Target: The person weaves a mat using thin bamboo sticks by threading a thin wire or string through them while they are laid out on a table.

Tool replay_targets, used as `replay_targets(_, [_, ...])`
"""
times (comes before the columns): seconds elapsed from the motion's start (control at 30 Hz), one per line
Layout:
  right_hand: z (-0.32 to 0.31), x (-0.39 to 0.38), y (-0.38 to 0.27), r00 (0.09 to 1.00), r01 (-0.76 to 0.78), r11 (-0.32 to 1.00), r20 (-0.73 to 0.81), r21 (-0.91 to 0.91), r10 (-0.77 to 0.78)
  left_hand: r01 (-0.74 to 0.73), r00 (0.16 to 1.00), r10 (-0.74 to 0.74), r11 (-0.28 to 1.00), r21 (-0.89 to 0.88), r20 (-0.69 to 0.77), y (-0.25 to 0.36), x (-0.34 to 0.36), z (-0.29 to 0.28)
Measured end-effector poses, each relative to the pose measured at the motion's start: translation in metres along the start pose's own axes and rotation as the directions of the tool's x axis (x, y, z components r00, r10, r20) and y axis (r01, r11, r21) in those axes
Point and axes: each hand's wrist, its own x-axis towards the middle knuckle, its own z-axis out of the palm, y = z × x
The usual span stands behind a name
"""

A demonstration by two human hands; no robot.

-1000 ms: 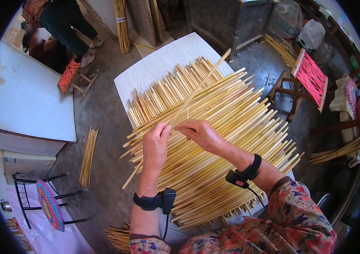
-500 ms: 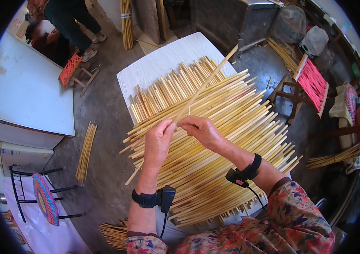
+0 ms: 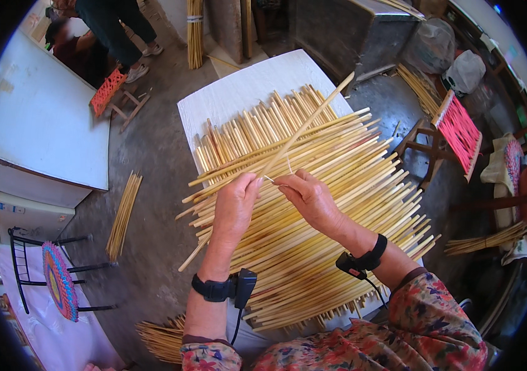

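A long pale stalk [image 3: 306, 127] runs diagonally above a broad layer of yellow stalks [image 3: 337, 241]. My left hand [image 3: 233, 207] is closed in a pinch on it, thumb and fingertips pressed together. Between my hands a thin white string [image 3: 269, 179] is drawn from the stalk to my right hand [image 3: 314, 199], whose fingers are closed on it. A loose piece of the string stands up above the right fingers. Under the diagonal stalk, the layered stalks cross a second row of short stalk ends [image 3: 257, 127]. All rest on a white-covered table [image 3: 204, 102].
Stalk bundles lie on the floor at the left [image 3: 125, 215] and lower left [image 3: 161, 340]. A pink woven stool [image 3: 459, 133] stands at the right, near a dark metal cabinet [image 3: 353, 40]. A black chair with a colourful round seat [image 3: 60, 281] is at left. Another person [image 3: 112, 28] stands far left.
My right hand has moved a little right, away from the left, and the white string now shows stretched between them. The left hand keeps its pinch on the stalk.
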Motion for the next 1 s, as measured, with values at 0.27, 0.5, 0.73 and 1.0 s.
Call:
replay_targets(0.27, [-0.002,0.006,-0.005,0.997,0.051,0.962,-0.038,-0.270,-0.064,-0.008,0.999,0.010,0.999,0.046,-0.043,-0.001,0.002,-0.006])
replay_targets(0.5, [0.012,0.011,0.009,0.992,-0.112,0.973,0.080,0.203,0.098,-0.016,0.999,0.016,1.000,-0.014,-0.043,-0.009,0.004,-0.001])
replay_targets(0.73, [0.008,0.010,0.008,0.990,-0.128,0.959,0.082,0.253,0.110,-0.038,0.998,0.044,0.992,0.120,-0.042,-0.006,0.005,0.004])
replay_targets(1.0, [0.009,0.012,0.003,0.984,-0.168,0.948,0.101,0.271,0.146,-0.158,0.986,0.164,0.977,0.144,-0.030,-0.012,0.002,0.011])
